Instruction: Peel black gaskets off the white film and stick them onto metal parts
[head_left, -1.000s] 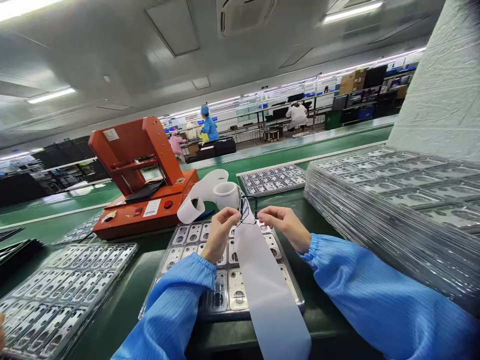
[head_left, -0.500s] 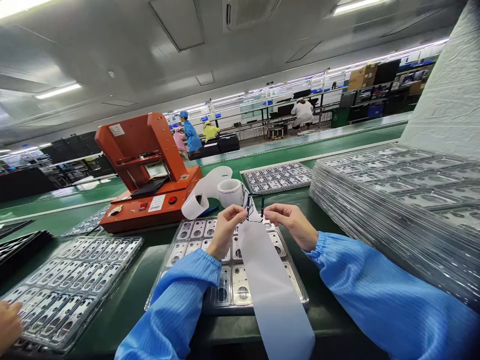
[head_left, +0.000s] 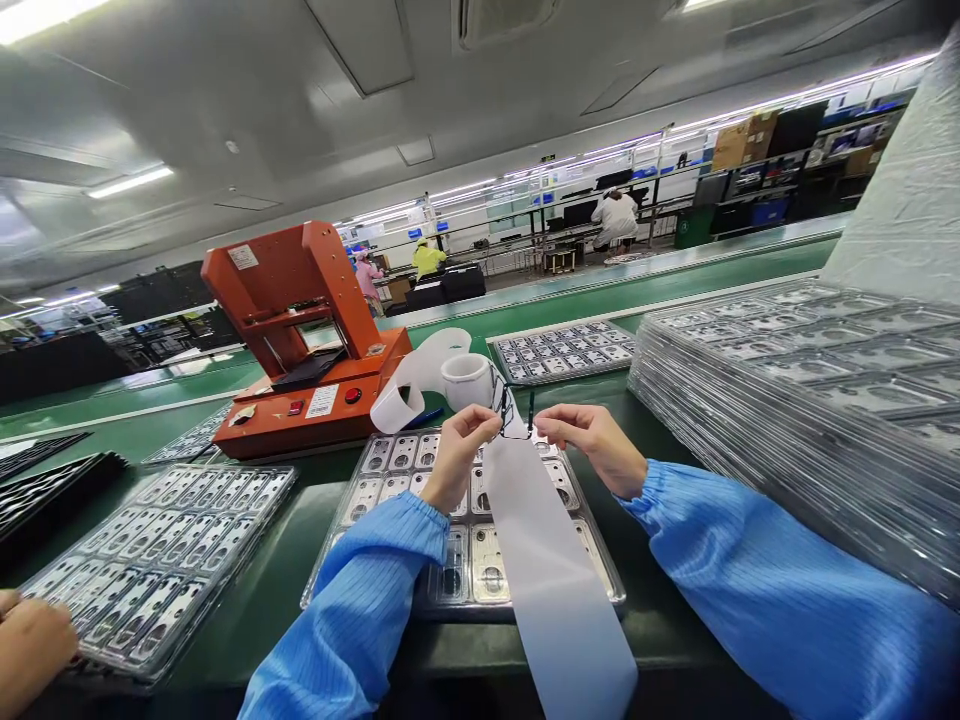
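Observation:
A long white backing strip [head_left: 536, 540] runs from a roll [head_left: 465, 382] down across a clear plastic tray [head_left: 611, 570] of silver metal plates toward the front edge. My left hand [head_left: 457, 455] pinches a thin black frame-shaped piece [head_left: 517, 437], apparently adhesive, at its left side over the strip. Opposite it, thumb and fingertips of my right hand [head_left: 589, 440] are closed at the right side of this piece. Its dark edges stand up between the two hands. Whether its lower part still touches the strip, I cannot tell.
A red press [head_left: 300, 405] stands left of the roll. Stacked clear trays [head_left: 742, 430] rise at right. Another filled tray [head_left: 165, 560] lies at left, where a co-worker's hand [head_left: 34, 640] reaches in. One more tray [head_left: 562, 350] sits behind the roll.
My hands keep their pinch at almost the same place above the strip. The view has shifted slightly. At the left edge, the co-worker's hand has come farther in over the tray.

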